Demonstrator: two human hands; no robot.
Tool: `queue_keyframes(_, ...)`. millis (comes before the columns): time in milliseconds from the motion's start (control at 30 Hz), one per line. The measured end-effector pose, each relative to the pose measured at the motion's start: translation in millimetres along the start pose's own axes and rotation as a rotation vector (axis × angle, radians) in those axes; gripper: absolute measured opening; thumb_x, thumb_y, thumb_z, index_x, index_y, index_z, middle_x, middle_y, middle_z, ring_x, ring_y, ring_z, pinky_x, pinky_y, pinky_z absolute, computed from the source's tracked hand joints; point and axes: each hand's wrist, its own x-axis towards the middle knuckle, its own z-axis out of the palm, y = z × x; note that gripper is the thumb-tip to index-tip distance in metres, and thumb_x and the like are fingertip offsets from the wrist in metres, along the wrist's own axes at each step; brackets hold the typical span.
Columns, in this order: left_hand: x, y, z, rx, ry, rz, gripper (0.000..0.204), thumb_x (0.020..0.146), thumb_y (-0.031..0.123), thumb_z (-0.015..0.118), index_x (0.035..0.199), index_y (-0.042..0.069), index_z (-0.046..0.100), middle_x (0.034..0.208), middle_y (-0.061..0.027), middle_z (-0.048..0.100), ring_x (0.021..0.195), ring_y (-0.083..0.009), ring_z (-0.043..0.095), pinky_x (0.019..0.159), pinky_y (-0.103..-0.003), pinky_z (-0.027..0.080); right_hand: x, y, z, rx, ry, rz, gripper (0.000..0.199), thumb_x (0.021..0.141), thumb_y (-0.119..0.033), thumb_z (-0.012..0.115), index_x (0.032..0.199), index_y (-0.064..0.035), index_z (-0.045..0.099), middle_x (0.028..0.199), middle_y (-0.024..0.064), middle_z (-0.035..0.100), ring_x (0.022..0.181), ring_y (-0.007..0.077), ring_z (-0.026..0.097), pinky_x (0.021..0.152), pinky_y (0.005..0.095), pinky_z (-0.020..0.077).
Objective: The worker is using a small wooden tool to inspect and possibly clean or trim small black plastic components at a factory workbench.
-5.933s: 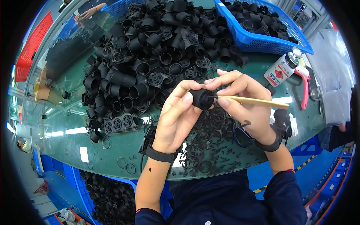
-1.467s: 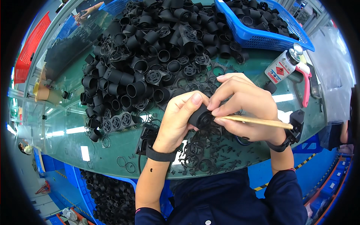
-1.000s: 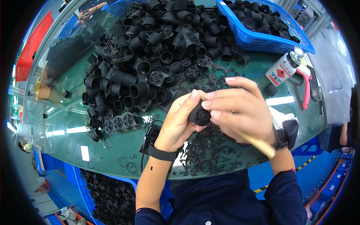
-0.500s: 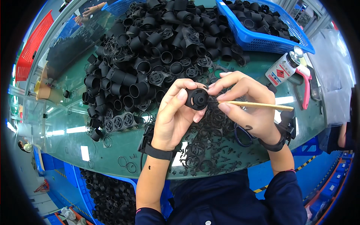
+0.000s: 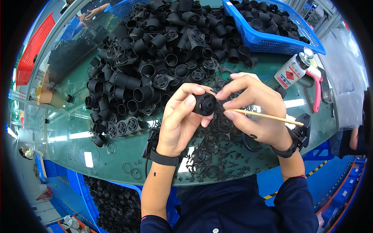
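Pinching a round black cap (image 5: 204, 104) between thumb and fingertips, the left hand (image 5: 180, 122) is holding it just beside the right hand (image 5: 254, 105), which is gripping a thin wooden stick (image 5: 268, 116).

left hand (image 5: 180, 122): a second ago it was partly covered by the other hand, now it shows the round black part (image 5: 204, 104) openly at the fingertips
right hand (image 5: 254, 108): it has drawn back from over the part
thin wooden stick (image 5: 268, 117): was pointing down-right, now lies nearly level, tip beside the part
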Motion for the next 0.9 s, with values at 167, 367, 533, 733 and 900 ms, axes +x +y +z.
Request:
queue_keyframes(167, -1, 0, 1, 0.001, 0.005, -0.004, 0.022, 0.088, 0.019, 0.054, 0.103, 0.003, 0.053, 0.104, -0.0132, 0.056, 0.075, -0.016, 0.055, 0.058, -0.026, 0.045, 0, 2, 2, 0.039, 0.041, 0.013, 0.014, 0.066, 0.001, 0.068, 0.076, -0.0036, 0.059, 0.086, 0.0115, 0.066, 0.083, 0.0236, 0.063, 0.089, 0.044, 0.0429)
queue_keyframes(367, -1, 0, 6, 0.013, 0.033, -0.009, 0.021, 0.089, 0.019, 0.054, 0.103, 0.002, 0.053, 0.102, -0.0125, 0.057, 0.076, -0.0159, 0.056, 0.058, -0.025, 0.045, 0, 2, 2, 0.03, 0.03, 0.028, 0.013, 0.066, -0.001, 0.069, 0.074, -0.0037, 0.059, 0.086, 0.0064, 0.063, 0.081, 0.0218, 0.06, 0.082, 0.0337, 0.0414)
queue_keyframes(533, -1, -2, 5, 0.082, 0.069, -0.025, 0.023, 0.09, 0.019, 0.053, 0.106, 0.003, 0.051, 0.092, -0.0113, 0.058, 0.072, -0.016, 0.056, 0.058, -0.025, 0.045, 1, 1, 9, -0.276, 0.024, -0.14, 0.016, 0.062, -0.005, 0.071, 0.073, -0.0046, 0.059, 0.085, 0.0068, 0.063, 0.081, 0.0197, 0.061, 0.086, 0.0387, 0.043)
queue_keyframes(733, 0, -5, 0, -0.212, 0.064, -0.104, 0.026, 0.093, 0.024, 0.049, 0.11, 0.005, 0.047, 0.092, -0.0129, 0.056, 0.069, -0.0174, 0.054, 0.056, -0.024, 0.044, -5, 3, 16, -0.123, 0.176, -0.088, 0.015, 0.071, 0.0, 0.066, 0.084, -0.0021, 0.06, 0.089, 0.0109, 0.065, 0.08, 0.0233, 0.064, 0.092, 0.0475, 0.0422)
queue_keyframes(900, 2, -5, -3, -0.219, -0.021, -0.095, 0.026, 0.093, 0.024, 0.049, 0.11, 0.005, 0.047, 0.097, -0.0141, 0.056, 0.071, -0.0178, 0.052, 0.057, -0.026, 0.043, -6, 9, 7, 0.258, 0.359, 0.235, 0.008, 0.078, -0.001, 0.063, 0.085, -0.0013, 0.061, 0.076, 0.0077, 0.068, 0.076, 0.0152, 0.065, 0.094, 0.0405, 0.0402)
